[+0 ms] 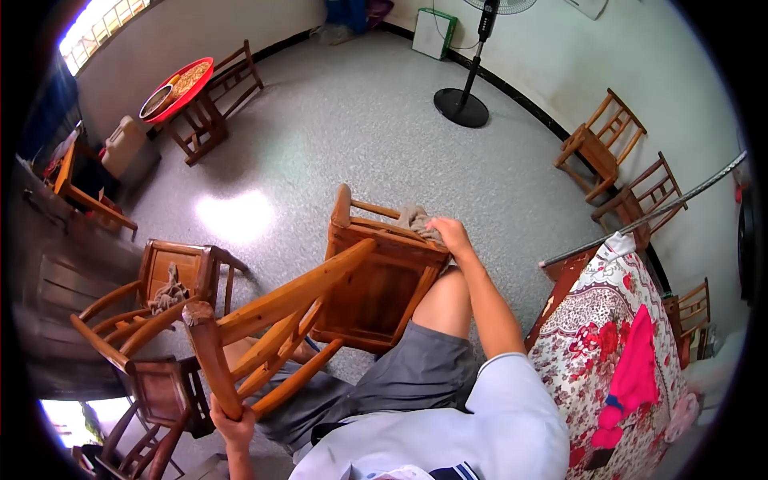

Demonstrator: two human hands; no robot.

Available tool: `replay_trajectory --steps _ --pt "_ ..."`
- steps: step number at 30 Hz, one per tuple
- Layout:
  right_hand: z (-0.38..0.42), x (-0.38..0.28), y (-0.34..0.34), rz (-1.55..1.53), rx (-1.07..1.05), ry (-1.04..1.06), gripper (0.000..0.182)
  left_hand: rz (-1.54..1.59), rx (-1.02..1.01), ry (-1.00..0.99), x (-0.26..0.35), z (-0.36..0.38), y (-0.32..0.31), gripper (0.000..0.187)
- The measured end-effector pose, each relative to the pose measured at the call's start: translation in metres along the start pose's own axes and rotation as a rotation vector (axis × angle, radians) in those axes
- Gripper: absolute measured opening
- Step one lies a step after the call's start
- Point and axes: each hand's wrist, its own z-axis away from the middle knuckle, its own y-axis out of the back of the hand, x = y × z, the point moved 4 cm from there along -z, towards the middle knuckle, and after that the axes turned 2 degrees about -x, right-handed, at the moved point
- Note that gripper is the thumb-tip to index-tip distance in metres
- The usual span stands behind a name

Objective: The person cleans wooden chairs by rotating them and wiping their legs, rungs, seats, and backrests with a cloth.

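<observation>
A wooden chair (376,292) is tilted over my lap, its backrest towards me at the lower left and its seat panel turned up beside my knee. My left hand (234,424) is wrapped round the end of the backrest post. At the far edge of the seat, my right hand (450,236) presses a crumpled grey-beige cloth (418,220) against the wood, fingers closed on it. A second wooden chair (178,264) stands to the left with another crumpled cloth (169,294) on its seat.
Another chair (160,392) stands at the lower left. On the right is a table with a flowered cloth (592,328) and a pink item (636,368). Farther off are a black fan (462,107), a red tray (204,78) and wooden chairs (600,148) by the wall.
</observation>
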Motion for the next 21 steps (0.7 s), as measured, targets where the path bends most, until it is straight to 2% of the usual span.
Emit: replay_trajectory --steps 2,6,10,12,13,14,15,16,17,18,19,20,21 --pt "0.029 -0.005 0.002 -0.473 0.232 -0.118 0.028 -0.010 -0.004 0.002 0.000 0.001 0.001 0.033" --pt "0.080 -0.033 0.008 -0.523 0.329 -0.090 0.028 0.002 -0.014 0.035 -0.005 0.000 0.000 0.037" --pt "0.106 -0.065 -0.013 -0.297 0.389 0.139 0.026 0.042 0.023 0.088 -0.008 0.000 -0.001 0.041" --pt "0.119 -0.086 -0.027 -0.055 0.443 0.130 0.027 0.047 0.022 0.100 -0.006 0.000 -0.002 0.042" --pt "0.126 -0.101 -0.035 0.038 0.451 0.213 0.026 0.050 0.021 0.114 -0.006 0.001 -0.001 0.043" --pt "0.124 -0.089 -0.048 0.093 0.489 0.449 0.025 0.047 0.021 0.115 -0.006 0.001 0.000 0.043" --pt "0.128 -0.072 -0.067 -0.119 0.391 0.313 0.024 0.038 0.013 0.098 -0.008 0.001 0.001 0.042" --pt "0.138 -0.075 -0.086 -0.107 0.241 0.256 0.025 0.030 0.005 0.082 -0.008 0.002 0.001 0.042" --pt "0.151 -0.074 -0.107 -0.048 0.011 0.033 0.025 0.030 0.003 0.081 -0.008 0.001 0.000 0.042" --pt "0.160 -0.082 -0.130 -0.186 -0.055 0.012 0.028 0.042 0.011 0.106 -0.009 0.001 0.000 0.042" --pt "0.163 -0.086 -0.147 -0.228 -0.095 0.127 0.027 0.054 0.021 0.131 -0.010 0.000 0.000 0.042" --pt "0.165 -0.091 -0.161 -0.349 -0.183 0.142 0.025 0.052 0.022 0.129 -0.011 0.000 0.000 0.042" --pt "0.166 -0.091 -0.174 -0.491 -0.220 0.060 0.025 0.059 0.027 0.156 -0.012 0.001 0.001 0.042"
